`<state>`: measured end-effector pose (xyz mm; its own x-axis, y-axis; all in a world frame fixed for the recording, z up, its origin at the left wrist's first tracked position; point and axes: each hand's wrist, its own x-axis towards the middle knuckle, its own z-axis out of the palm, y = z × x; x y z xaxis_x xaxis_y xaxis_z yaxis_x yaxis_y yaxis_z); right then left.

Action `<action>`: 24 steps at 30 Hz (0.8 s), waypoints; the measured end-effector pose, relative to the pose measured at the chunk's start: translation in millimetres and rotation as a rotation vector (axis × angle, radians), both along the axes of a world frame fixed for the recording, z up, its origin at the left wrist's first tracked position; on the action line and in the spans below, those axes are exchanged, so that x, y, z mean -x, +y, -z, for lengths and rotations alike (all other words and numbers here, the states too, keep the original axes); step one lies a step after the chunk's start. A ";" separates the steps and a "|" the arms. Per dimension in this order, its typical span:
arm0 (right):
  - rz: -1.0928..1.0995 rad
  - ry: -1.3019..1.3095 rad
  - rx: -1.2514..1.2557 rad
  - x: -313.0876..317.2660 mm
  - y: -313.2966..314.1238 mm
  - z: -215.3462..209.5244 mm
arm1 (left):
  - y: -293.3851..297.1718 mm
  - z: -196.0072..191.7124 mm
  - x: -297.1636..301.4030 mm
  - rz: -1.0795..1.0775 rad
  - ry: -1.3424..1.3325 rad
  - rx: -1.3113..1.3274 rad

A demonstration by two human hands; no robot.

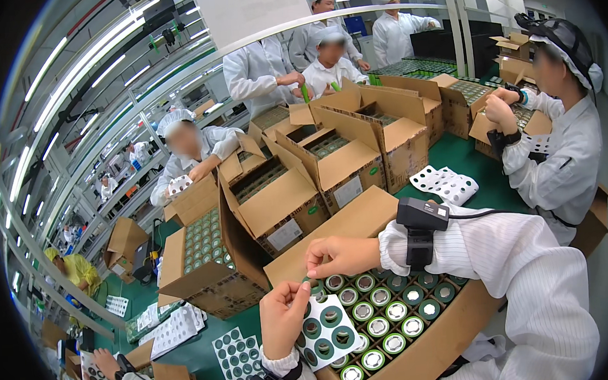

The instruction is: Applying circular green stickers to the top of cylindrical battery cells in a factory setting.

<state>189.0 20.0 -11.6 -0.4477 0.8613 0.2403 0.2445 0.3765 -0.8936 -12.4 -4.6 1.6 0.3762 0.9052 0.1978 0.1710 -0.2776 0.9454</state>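
Left hand (282,318) grips a white punched sheet (326,331) at its 9 o'clock edge, over the open cardboard box (425,353) of green-ringed cells (384,309); right hand (341,255) pinched shut above the box's 11 o'clock corner; green counter (455,153) beneath

The near box (425,353) is matt brown cardboard, as are the boxes farther off (344,163). The cells (383,296) inside it have glossy green plastic sleeves and bright, shiny metal tops. The sheet (326,331) in the left hand (282,318) looks like thin white paper, smooth, with punched rings. The sleeve (524,260) is white, finely striped cloth. The tabletop (455,153) is smooth green, faintly glossy.
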 end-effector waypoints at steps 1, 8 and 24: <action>-0.022 -0.008 -0.040 -1.9 -0.1 0.6 | -0.2 0.8 0.2 -0.009 0.047 -0.016; -0.095 0.047 0.008 -12.2 -10.2 -2.3 | -1.6 1.6 -3.5 -0.023 0.161 -0.083; 0.113 -0.221 -0.026 -42.9 7.4 3.5 | 1.7 -0.8 -9.8 -0.007 0.224 0.017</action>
<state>231.9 27.4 -15.1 -0.3932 0.9036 0.1701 0.4746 0.3579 -0.8042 -2.6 -2.9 2.4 0.4030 0.9103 0.0951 0.3788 -0.2605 0.8881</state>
